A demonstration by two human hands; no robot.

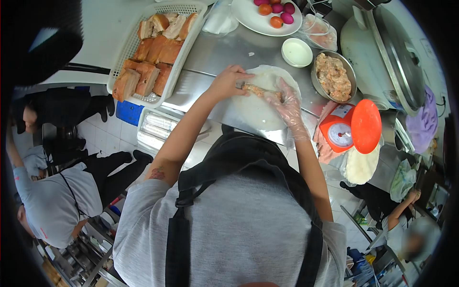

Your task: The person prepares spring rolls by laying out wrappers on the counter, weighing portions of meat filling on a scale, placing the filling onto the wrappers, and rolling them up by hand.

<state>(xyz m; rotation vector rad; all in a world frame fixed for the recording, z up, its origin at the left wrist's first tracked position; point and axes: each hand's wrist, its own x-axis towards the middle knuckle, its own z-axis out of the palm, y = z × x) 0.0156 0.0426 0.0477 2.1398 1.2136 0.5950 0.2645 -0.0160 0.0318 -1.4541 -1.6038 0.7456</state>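
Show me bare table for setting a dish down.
Mostly bare steel lies between the meat basket and the left hand, short of the plastic bag and white plate. The right side is crowded: white bowl, metal bowl, red scale.

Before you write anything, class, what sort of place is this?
Probably a commercial kitchen: a steel counter, a basket of meat and a weighing scale point to it.

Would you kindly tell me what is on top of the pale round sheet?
A strip of filling lies on the sheet, between the left hand and the gloved right hand. The hands cover parts of it, so its full outline cannot be seen.
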